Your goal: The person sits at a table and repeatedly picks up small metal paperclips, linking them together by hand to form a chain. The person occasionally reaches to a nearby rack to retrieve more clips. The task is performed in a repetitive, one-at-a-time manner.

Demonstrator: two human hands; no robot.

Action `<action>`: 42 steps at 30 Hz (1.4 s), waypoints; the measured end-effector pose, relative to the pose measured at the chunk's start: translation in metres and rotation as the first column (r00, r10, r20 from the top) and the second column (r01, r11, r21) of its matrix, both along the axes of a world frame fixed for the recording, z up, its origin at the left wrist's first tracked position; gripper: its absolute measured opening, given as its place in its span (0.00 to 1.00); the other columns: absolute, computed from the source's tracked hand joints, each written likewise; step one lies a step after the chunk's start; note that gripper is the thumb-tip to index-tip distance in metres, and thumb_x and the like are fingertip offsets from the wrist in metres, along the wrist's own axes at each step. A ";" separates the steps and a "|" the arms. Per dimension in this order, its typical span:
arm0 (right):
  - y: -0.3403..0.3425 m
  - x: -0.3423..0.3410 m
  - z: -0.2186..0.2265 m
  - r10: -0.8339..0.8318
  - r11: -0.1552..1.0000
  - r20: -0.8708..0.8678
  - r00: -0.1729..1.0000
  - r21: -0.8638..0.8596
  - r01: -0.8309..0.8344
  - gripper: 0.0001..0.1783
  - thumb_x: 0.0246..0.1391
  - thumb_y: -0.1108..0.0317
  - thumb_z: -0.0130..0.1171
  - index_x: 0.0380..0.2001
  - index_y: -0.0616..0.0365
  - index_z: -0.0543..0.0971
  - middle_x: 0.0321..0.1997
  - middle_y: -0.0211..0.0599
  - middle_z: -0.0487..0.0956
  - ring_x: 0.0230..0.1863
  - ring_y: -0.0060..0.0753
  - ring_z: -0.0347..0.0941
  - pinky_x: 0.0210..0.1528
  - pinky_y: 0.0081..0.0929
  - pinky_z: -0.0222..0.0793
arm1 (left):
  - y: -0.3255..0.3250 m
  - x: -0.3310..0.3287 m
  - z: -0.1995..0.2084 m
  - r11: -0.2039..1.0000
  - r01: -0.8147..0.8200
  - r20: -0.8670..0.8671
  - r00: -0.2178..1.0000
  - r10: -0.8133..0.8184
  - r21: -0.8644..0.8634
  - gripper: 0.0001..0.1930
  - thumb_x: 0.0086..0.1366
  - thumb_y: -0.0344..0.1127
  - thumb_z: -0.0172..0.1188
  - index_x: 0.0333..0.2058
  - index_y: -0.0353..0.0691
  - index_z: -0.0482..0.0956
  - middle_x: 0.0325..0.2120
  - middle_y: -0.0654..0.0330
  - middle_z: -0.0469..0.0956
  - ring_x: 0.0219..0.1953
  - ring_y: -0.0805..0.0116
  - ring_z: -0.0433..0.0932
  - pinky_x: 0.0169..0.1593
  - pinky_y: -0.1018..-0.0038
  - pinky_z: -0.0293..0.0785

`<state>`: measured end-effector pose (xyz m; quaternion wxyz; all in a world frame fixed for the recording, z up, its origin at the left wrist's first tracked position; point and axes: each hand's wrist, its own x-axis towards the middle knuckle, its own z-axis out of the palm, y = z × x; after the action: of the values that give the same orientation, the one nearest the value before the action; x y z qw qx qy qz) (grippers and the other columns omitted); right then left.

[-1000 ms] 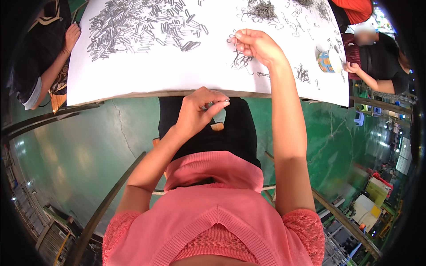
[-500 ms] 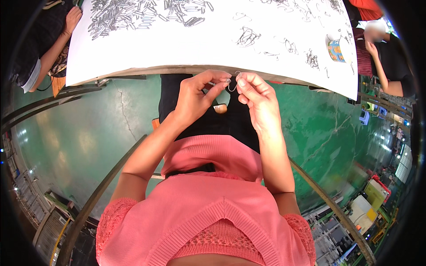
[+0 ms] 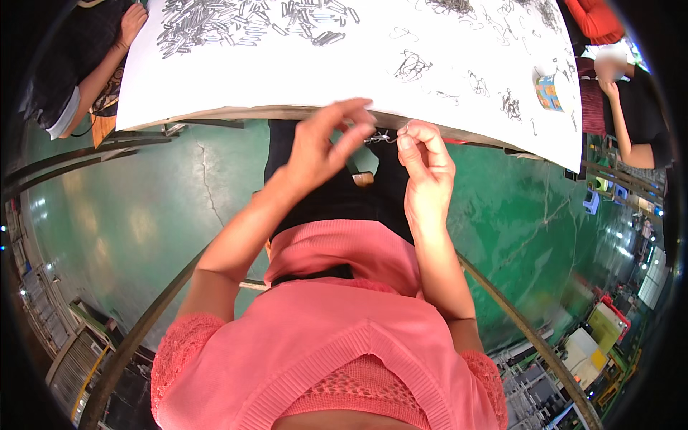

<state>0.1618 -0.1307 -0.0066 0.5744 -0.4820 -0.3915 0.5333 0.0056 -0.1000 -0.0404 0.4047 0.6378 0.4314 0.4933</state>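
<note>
Over my lap, just off the near table edge, my right hand (image 3: 430,168) pinches a thin bent metal wire (image 3: 393,137) between thumb and fingertips. Small shiny metal bits (image 3: 378,136) sit on the wire's left part; their exact shape is too small to make out. My left hand (image 3: 322,147) is close by on the left, its fingers spread apart and slightly blurred. Its thumb tip comes near the metal bits, and I cannot tell whether it touches them.
On the white tabletop (image 3: 287,79) lie a pile of dark elongated clips (image 3: 215,29) and loose tangles of wire (image 3: 412,66). A patterned round tin (image 3: 548,93) stands at the right. One person (image 3: 86,72) sits at the left, another (image 3: 631,107) at the right.
My left fingers have parted from their pinch near the wire and lifted slightly. My right hand keeps its hold on the wire, now with the metal bits showing on it.
</note>
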 end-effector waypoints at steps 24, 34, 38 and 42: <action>0.000 -0.010 -0.008 0.152 0.988 -0.100 0.983 0.027 -0.150 0.04 0.58 0.75 0.53 0.37 0.61 0.74 0.34 0.35 0.78 0.31 0.24 0.76 0.28 0.18 0.71 | 0.130 -0.042 -0.019 0.860 0.200 -0.857 0.338 0.388 0.469 0.05 0.53 0.26 0.55 0.31 0.38 0.76 0.27 0.58 0.75 0.36 0.60 0.75 0.39 0.67 0.73; -0.002 -0.008 -0.011 0.164 0.986 -0.078 0.983 0.020 -0.163 0.03 0.58 0.74 0.53 0.36 0.61 0.74 0.33 0.34 0.78 0.30 0.23 0.76 0.27 0.17 0.71 | 0.135 -0.043 -0.015 0.984 -0.029 -0.757 0.635 0.155 0.177 0.05 0.53 0.31 0.61 0.30 0.38 0.77 0.26 0.56 0.77 0.34 0.56 0.75 0.39 0.66 0.72; 0.000 -0.009 -0.012 0.175 0.985 -0.079 0.981 0.018 -0.174 0.03 0.58 0.75 0.53 0.35 0.61 0.74 0.33 0.33 0.77 0.30 0.22 0.75 0.28 0.17 0.71 | 0.133 -0.040 -0.018 0.936 0.070 -0.755 0.614 0.233 0.346 0.05 0.53 0.29 0.61 0.30 0.38 0.77 0.25 0.56 0.77 0.34 0.57 0.74 0.38 0.65 0.71; 0.001 -0.010 -0.016 0.190 0.982 -0.086 0.978 0.019 -0.189 0.03 0.58 0.75 0.53 0.35 0.62 0.74 0.33 0.33 0.77 0.30 0.22 0.75 0.28 0.18 0.71 | 0.129 -0.038 -0.023 0.906 0.057 -0.713 0.638 0.291 0.420 0.05 0.53 0.28 0.60 0.31 0.38 0.77 0.25 0.55 0.77 0.34 0.57 0.73 0.38 0.64 0.71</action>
<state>0.1513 -0.1298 -0.0226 0.5403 -0.4157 -0.4130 0.6040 -0.0320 0.0292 -0.0637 0.0107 0.8243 0.4905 0.2825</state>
